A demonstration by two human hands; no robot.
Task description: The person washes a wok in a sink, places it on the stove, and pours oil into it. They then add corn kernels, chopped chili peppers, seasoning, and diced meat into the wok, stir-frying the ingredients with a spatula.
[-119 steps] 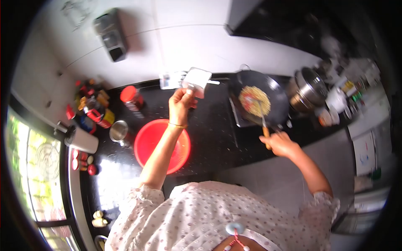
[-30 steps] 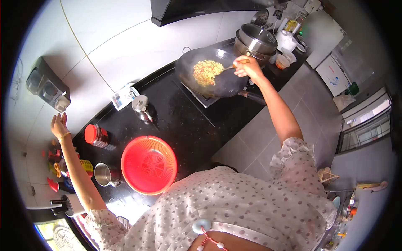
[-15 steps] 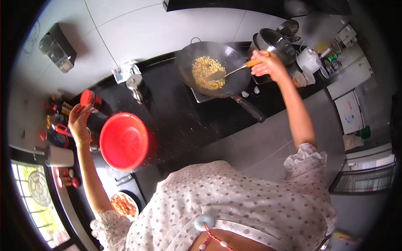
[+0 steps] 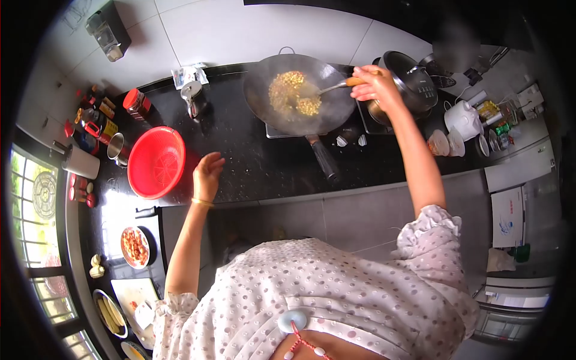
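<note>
My right hand [image 4: 378, 85] is closed around the wooden handle of a metal spatula [image 4: 336, 87]. The spatula's head is among small golden-brown pieces of food [image 4: 287, 90] in a dark wok [image 4: 333, 114] on the stove, with steam over it. My left hand [image 4: 208, 173] hovers near the counter's front edge, fingers loosely curled and apart from the thumb, with nothing visible in it. Just left of it stands a red plastic basket [image 4: 141, 180]. Further back is a jar with a red lid [image 4: 137, 104], standing apart from my hand.
A metal oil pot [image 4: 192, 96] stands behind the basket. Bottles [image 4: 108, 129] and a metal cup [image 4: 118, 147] line the left side. A bowl of reddish chopped food [image 4: 135, 247] and a white cutting board [image 4: 132, 294] lie nearer. A dark cooker [image 4: 408, 84] stands right of the wok.
My left hand has left the red-lidded jar and moved right, past the basket. The spatula has shifted some food toward the wok's near side, and more steam rises. The view has turned.
</note>
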